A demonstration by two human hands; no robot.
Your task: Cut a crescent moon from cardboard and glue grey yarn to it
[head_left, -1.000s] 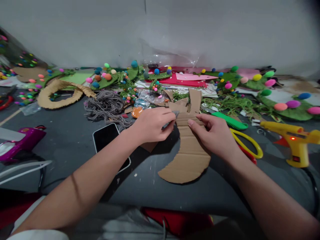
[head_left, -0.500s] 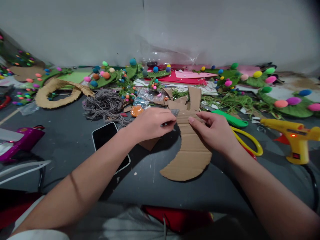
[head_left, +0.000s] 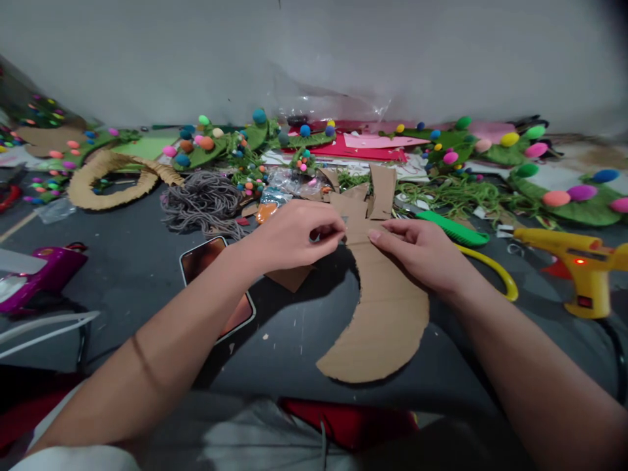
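A crescent-shaped piece of brown cardboard (head_left: pixel 390 307) is held between both hands above the dark table, its lower tip pointing left. My left hand (head_left: pixel 299 235) pinches at its upper left edge, thumb and forefinger closed together. My right hand (head_left: pixel 422 252) grips the upper right side, thumb on the face and the other fingers curled at the edge, partly hidden. Behind it lie cardboard scraps (head_left: pixel 381 190). Below my left forearm a phone (head_left: pixel 203 255) with its screen lit is partly covered.
A yellow glue gun (head_left: pixel 583 261) with a glowing red light stands at right, near a green-handled tool (head_left: pixel 456 229) and a yellow loop handle (head_left: pixel 500 275). Grey yarn (head_left: pixel 203 199), a cardboard ring (head_left: pixel 93 186) and pompom-covered green leaves (head_left: pixel 210 150) line the back. A purple tool (head_left: pixel 42 278) lies left.
The cardboard crescent has shifted, its lower end now nearer to me and its surface looking larger and smoother. The phone screen has gone from dark to lit. Both hands stay nearly in place.
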